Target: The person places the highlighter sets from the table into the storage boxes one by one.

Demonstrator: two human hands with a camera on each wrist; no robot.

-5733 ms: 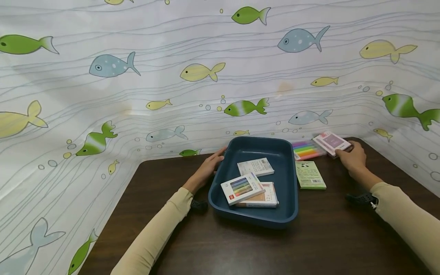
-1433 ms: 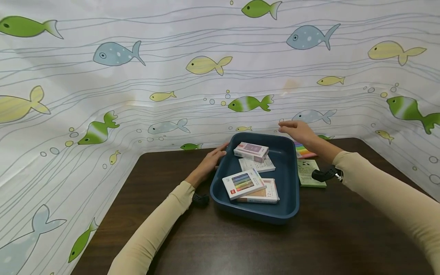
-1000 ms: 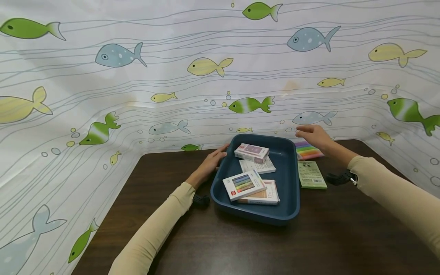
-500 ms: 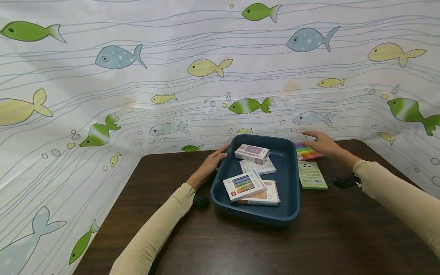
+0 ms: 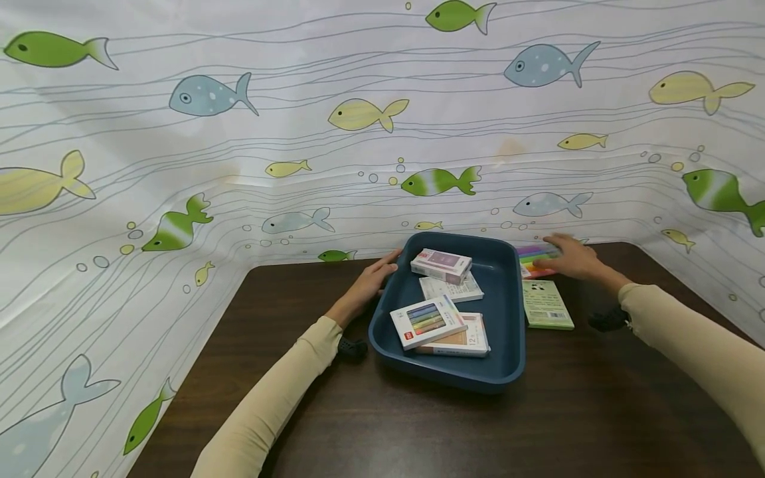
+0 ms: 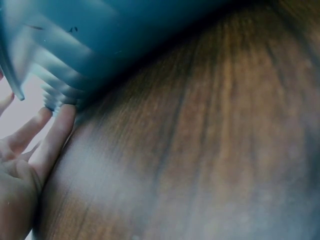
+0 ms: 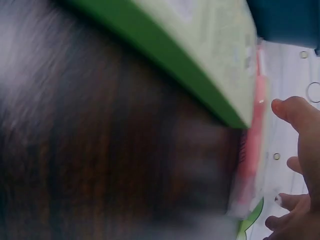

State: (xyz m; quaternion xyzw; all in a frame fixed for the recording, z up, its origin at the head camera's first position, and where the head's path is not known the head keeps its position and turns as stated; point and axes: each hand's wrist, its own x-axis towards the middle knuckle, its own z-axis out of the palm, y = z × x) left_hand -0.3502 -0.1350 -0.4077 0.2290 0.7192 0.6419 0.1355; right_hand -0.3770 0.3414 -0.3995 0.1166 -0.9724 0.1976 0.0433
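A dark blue bin (image 5: 508, 372) stands on the table with several flat boxes inside. One is a white box of coloured pens (image 5: 427, 321), lying partly over a brown-and-white box (image 5: 472, 337). Behind them, a purple-and-white box (image 5: 441, 264) rests on another white box (image 5: 463, 291). My left hand (image 5: 366, 285) touches the bin's left side, its fingers extended against the outer wall in the left wrist view. My right hand (image 5: 572, 257) hovers, fingers spread, at a rainbow-coloured pack (image 5: 534, 255) that it partly covers; in the right wrist view the thumb and fingers stand apart, holding nothing.
A green box (image 5: 547, 305) lies flat to the right of the bin, in front of the rainbow pack. The dark wooden table (image 5: 382, 431) meets a fish-patterned cloth (image 5: 335, 199) at its back.
Several seconds ago my right hand held the purple-and-white box, which now lies in the bin. Since then the emptied hand has moved right and down to the rainbow pack. My left hand stays put.
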